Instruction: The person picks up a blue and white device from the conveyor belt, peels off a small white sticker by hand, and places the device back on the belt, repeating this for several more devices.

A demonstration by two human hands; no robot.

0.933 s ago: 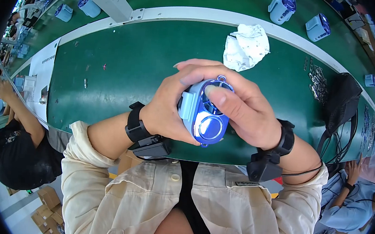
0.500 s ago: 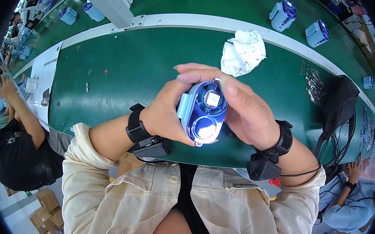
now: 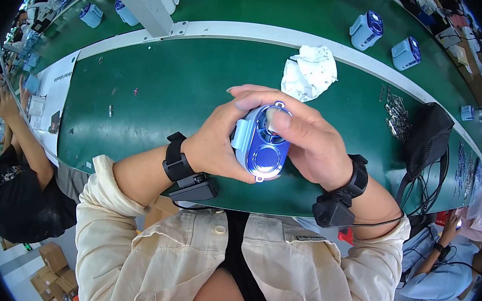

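Note:
A small light-blue device with a glossy blue oval face [image 3: 267, 157] is held above the green table, its face turned up. My left hand [image 3: 211, 131] wraps round its left side, beside a light-blue clip-like part. My right hand [image 3: 321, 149] curls over the far and right sides, closed on the same device. Its thumb presses on the upper round, spoked opening and covers most of the small square white piece there. Below that opening a shiny round disc stays uncovered. Small loops stick out at both ends of the face.
Beyond my hands lies a crumpled white cloth [image 3: 309, 73]. A pile of small metal parts [image 3: 397, 115] and a black pouch [image 3: 429, 130] with cables are at right. A white rail [image 3: 234, 30] crosses behind; similar devices [image 3: 367, 31] stand past it. People sit on both sides.
My right thumb has come down onto the upper opening, covering the white square piece. The device stays in both hands at nearly the same place. The view has shifted slightly.

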